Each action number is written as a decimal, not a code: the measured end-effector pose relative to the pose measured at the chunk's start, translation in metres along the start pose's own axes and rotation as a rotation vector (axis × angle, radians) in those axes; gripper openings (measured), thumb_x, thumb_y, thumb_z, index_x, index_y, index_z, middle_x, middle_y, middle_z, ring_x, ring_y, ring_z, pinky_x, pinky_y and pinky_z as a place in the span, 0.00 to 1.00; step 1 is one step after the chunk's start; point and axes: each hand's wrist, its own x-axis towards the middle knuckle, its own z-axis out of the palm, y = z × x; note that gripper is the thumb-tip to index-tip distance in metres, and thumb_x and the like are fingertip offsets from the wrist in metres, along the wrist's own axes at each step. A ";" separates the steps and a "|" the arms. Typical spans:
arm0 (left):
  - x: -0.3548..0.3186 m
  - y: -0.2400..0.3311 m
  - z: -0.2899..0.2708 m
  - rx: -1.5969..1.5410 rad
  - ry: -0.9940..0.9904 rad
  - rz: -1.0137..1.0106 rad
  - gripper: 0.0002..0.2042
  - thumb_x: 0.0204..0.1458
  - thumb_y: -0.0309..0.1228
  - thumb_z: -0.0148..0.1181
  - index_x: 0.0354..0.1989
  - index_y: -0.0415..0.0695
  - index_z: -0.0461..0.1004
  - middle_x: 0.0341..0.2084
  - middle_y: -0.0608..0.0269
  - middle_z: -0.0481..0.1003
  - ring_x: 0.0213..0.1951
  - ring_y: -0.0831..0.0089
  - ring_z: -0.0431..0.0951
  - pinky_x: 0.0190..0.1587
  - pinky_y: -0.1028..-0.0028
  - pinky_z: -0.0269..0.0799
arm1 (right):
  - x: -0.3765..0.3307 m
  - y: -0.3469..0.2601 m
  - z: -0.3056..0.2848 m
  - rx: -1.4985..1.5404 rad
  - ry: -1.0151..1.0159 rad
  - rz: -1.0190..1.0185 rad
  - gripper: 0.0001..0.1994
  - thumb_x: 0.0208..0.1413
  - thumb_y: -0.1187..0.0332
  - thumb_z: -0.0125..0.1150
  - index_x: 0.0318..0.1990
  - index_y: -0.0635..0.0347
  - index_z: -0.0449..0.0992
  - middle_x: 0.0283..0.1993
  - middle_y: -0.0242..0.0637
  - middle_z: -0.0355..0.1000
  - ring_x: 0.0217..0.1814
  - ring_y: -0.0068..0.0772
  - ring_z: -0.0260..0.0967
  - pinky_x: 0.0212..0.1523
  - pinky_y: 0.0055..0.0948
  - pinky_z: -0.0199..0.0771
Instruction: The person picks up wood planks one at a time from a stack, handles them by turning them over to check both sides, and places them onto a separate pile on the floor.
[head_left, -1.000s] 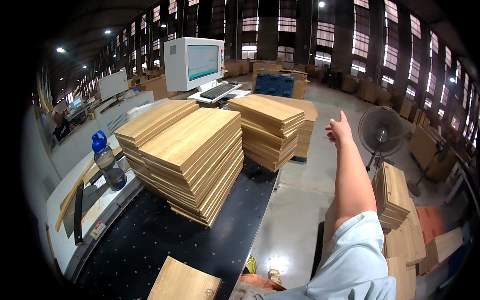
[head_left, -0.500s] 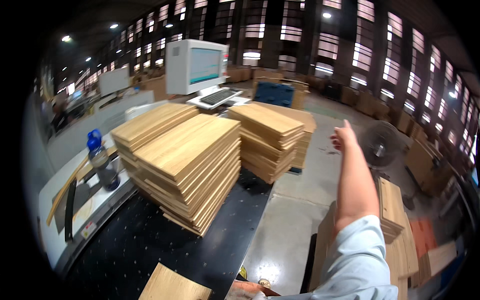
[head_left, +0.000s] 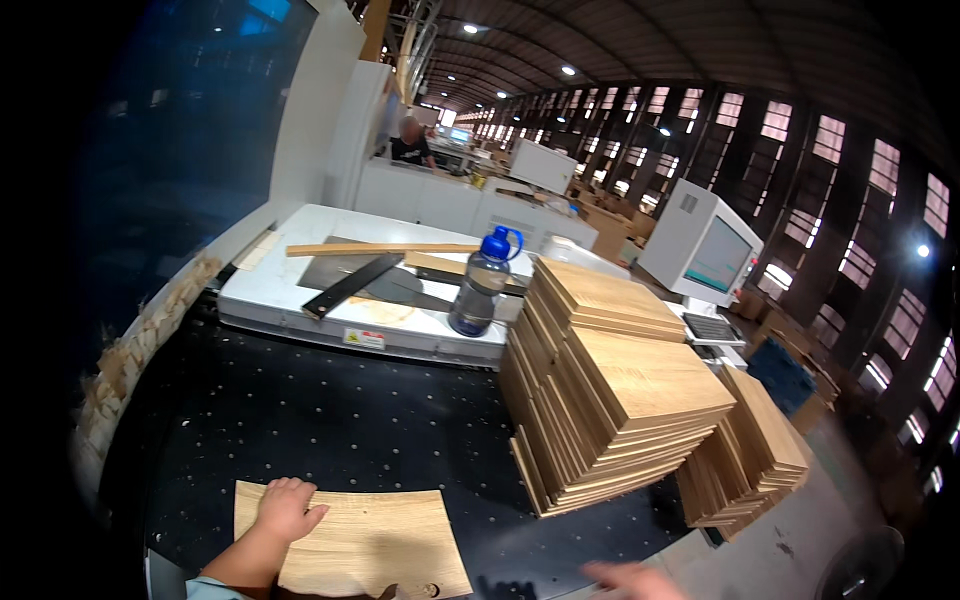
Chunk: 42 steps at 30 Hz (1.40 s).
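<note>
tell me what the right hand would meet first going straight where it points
Likely the single board, at its right edge: the right hand points left toward it. The blurred hand's height is unclear, so it could pass over.

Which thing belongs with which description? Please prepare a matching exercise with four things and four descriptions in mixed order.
Things
1. Left hand
2. Right hand
3. Bottle
4. Monitor

Descriptions
A. Blue cap, standing on a white surface
B. Blurred, at the picture's lower edge
C. White casing, beyond the stacked boards
D. Resting on a single board

Pairs: 1-D, 2-B, 3-A, 4-C
</note>
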 end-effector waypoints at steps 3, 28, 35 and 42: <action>0.006 -0.001 0.005 -0.012 -0.007 0.006 0.17 0.44 0.44 0.60 0.36 0.43 0.76 0.30 0.57 0.73 0.39 0.59 0.71 0.46 0.63 0.63 | 0.047 -0.025 0.082 0.094 -0.127 -0.081 0.31 0.42 0.66 0.64 0.57 0.57 0.65 0.52 0.51 0.67 0.53 0.53 0.64 0.54 0.43 0.63; 0.003 -0.006 -0.004 0.009 -0.047 0.009 0.17 0.46 0.44 0.58 0.39 0.45 0.75 0.34 0.59 0.74 0.42 0.60 0.71 0.47 0.63 0.64 | 0.119 -0.048 0.150 -0.017 -0.343 -0.044 0.36 0.38 0.68 0.66 0.60 0.55 0.60 0.45 0.55 0.67 0.48 0.57 0.65 0.49 0.43 0.67; 0.001 -0.008 -0.003 0.010 -0.012 0.041 0.16 0.47 0.45 0.57 0.36 0.46 0.75 0.31 0.60 0.72 0.39 0.62 0.71 0.45 0.64 0.64 | 0.103 -0.056 0.178 -0.060 -0.176 0.064 0.36 0.37 0.70 0.62 0.61 0.55 0.60 0.42 0.54 0.63 0.45 0.57 0.61 0.47 0.43 0.65; 0.001 -0.008 -0.001 0.028 0.024 0.070 0.14 0.47 0.44 0.58 0.34 0.47 0.74 0.29 0.61 0.71 0.37 0.62 0.71 0.43 0.64 0.65 | 0.104 -0.073 0.164 -0.113 -0.177 0.098 0.30 0.42 0.70 0.57 0.59 0.58 0.62 0.42 0.56 0.65 0.46 0.57 0.61 0.49 0.44 0.65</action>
